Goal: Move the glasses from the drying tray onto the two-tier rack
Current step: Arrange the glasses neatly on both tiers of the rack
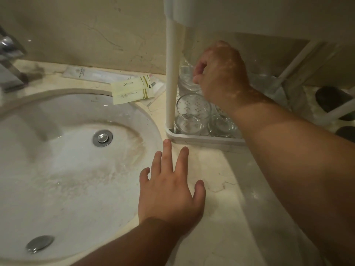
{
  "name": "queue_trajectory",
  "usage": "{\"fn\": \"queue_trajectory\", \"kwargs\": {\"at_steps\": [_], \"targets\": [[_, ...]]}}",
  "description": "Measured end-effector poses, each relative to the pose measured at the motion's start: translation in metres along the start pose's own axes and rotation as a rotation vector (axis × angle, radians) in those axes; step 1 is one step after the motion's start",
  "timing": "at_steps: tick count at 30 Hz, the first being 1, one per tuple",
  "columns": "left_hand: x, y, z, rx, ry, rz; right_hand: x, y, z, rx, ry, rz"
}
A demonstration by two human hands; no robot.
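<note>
A white two-tier rack point(171, 77) stands on the marble counter, right of the sink; its upper tier fills the top right. On its lower tier point(201, 140) stand several clear glasses point(193, 110). My right hand point(221, 73) reaches in under the upper tier and grips the rim of a clear glass point(187, 79) at the back. My left hand point(171, 189) rests flat on the counter in front of the rack, fingers spread and holding nothing. No drying tray shows.
A round white sink point(67, 160) with a metal drain lies on the left, a chrome tap point(9, 60) behind it. Sachets point(132, 89) lie by the wall. Dark round objects point(334, 100) sit at the far right.
</note>
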State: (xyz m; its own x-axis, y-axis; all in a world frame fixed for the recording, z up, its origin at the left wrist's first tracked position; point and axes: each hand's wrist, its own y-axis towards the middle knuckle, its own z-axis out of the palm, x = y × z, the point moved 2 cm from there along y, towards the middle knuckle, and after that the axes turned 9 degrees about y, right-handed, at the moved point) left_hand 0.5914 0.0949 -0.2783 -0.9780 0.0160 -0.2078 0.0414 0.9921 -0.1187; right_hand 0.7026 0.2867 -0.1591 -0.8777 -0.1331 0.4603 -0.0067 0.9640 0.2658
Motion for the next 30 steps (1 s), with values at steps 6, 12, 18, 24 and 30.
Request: {"fn": "queue_trajectory", "kwargs": {"at_steps": [6,12,18,24,30], "targets": [[0.001,-0.001,0.000,-0.016,0.002,0.001,0.007,-0.012,-0.022,-0.130,0.114,0.010],[0.001,0.000,-0.002,-0.021,0.016,0.009,-0.011,-0.028,-0.048,-0.357,0.117,0.066],[0.001,-0.001,-0.002,-0.027,0.033,0.024,-0.039,-0.066,-0.069,-0.565,0.137,0.061],[0.001,-0.002,-0.004,-0.035,0.041,0.031,-0.055,-0.104,-0.087,-0.676,0.266,0.219],[0.000,-0.002,-0.006,-0.023,0.048,0.032,-0.062,-0.131,-0.083,-0.587,0.377,0.207]]}}
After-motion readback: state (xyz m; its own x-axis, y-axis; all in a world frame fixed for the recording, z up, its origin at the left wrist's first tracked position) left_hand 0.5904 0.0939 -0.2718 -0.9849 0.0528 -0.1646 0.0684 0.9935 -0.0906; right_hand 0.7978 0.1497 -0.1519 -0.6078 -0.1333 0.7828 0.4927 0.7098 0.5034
